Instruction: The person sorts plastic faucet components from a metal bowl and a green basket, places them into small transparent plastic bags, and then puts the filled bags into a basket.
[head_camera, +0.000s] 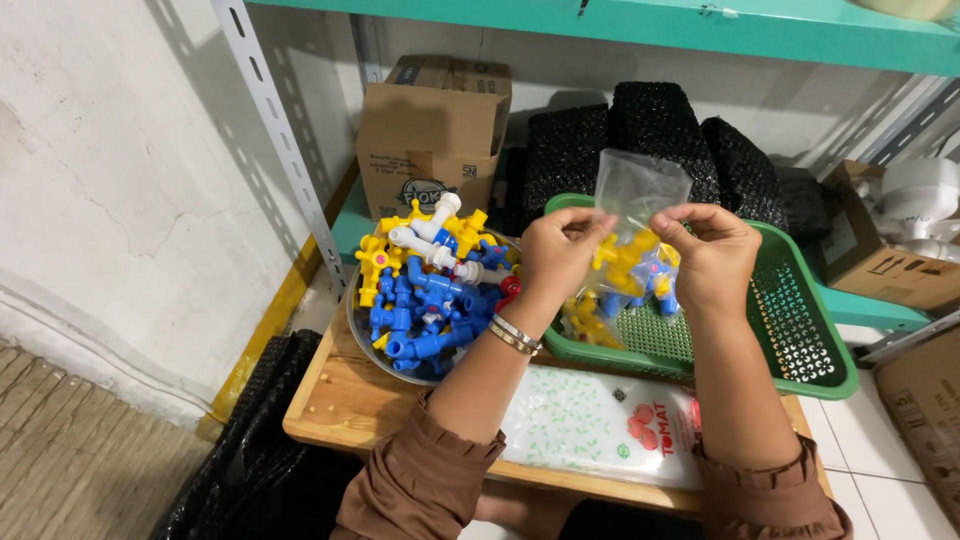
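Both hands were raised together over the middle of the scene; the fingers (585, 228) of the left hand (556, 256) were pressed together, pinching the upper edge of a small clear plastic bag (636, 215), and the fingers of the right hand (712, 255) pinched the same edge just at 3 o'clock of them; the bag's empty top stood up above the fingertips, while its lower part hung between the two hands, holding yellow and blue plastic taps (632, 268); a metal bangle (514, 335) circled the left wrist, and brown gathered sleeves (420, 478) covered both forearms.

Directly beneath the bag lay a green perforated plastic basket (800, 330), with a few more yellow pieces resting in its near left corner; at 9 o'clock from the hands sat a round metal bowl (362, 335) heaped with blue, yellow and white plastic taps (430, 290); basket and bowl both rested on a small wooden table (345, 400); at 6 o'clock, between the forearms, a flat stack of printed clear bags (590, 420) lay on the table's near edge.

Farther out, at 11 o'clock, a brown cardboard box (430, 130) stood on a teal shelf; at 12 o'clock were black mesh bundles (650, 130); at 3 o'clock another cardboard box (890, 260); at 8 o'clock a black plastic sack (250, 440) slumped beside a cracked white wall (120, 180).
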